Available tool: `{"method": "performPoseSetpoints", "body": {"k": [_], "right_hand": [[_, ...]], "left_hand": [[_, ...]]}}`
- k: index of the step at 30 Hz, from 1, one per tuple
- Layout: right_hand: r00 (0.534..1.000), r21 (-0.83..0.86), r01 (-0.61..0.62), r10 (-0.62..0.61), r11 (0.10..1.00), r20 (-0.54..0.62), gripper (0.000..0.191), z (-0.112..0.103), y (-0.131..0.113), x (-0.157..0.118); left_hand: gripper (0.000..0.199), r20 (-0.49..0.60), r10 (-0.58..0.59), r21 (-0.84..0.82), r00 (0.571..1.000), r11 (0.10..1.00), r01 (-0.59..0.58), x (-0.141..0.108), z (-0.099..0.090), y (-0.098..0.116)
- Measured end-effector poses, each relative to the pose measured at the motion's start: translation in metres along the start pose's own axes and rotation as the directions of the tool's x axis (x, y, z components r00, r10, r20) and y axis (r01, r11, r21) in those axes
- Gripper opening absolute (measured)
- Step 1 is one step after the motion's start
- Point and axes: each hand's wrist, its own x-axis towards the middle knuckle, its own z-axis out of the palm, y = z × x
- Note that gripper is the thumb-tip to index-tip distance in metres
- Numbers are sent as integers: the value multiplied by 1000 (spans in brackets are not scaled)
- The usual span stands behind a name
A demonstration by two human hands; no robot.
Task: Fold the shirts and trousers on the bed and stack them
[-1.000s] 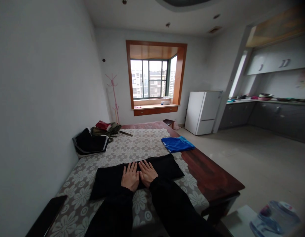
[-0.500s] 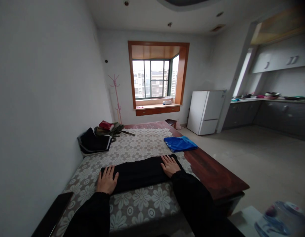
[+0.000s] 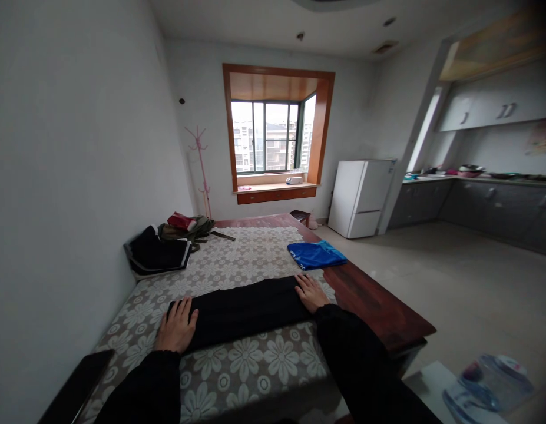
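Note:
A folded black garment (image 3: 250, 309) lies as a long flat strip across the flower-patterned tablecloth (image 3: 246, 356); its exact kind I cannot make out. My left hand (image 3: 178, 327) rests on the garment's left end, palm down, with the fingers stretched out. On the right end lies my right hand (image 3: 312, 293), also flat and with its fingers apart. Neither hand grips the cloth. Beyond the right hand, a folded blue garment (image 3: 315, 255) with white lettering lies partly on the bare reddish wood.
At the far left, a black padded item (image 3: 160, 253) and an olive bag (image 3: 197, 228) with a red pouch (image 3: 181, 221) lie near the wall. A dark flat object (image 3: 80, 383) is at lower left. A clear plastic container (image 3: 487, 386) stands at lower right.
My right hand has slid right, to the end of the black garment. My left hand stays at the left end. The whole view has shifted slightly.

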Motion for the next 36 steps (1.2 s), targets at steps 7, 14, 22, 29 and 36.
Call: {"method": "performPoseSetpoints", "body": {"k": [7,14,22,29,36], "right_hand": [[999,-12,-40,39,999,-31,57,-1,-4,-3],[997,-8,-61,61,998,-39,58,-1,-6,-3],[999,39,-28,28,999,-21,59,0,-3,0],[999,43,-19,20,999,-25,60,4,-1,2],[999,39,-4,5,999,-39,58,6,1,3]], "left_hand": [[74,2,-44,-4,999,999,44,1,3,-3],[64,-55,-22,27,998,999,24,11,22,-12],[66,-60,31,36,998,999,-29,9,19,-14],[70,-52,0,37,999,999,2,8,14,-10],[72,-12,-28,-10,1000,1000,28,3,5,-6]]}}
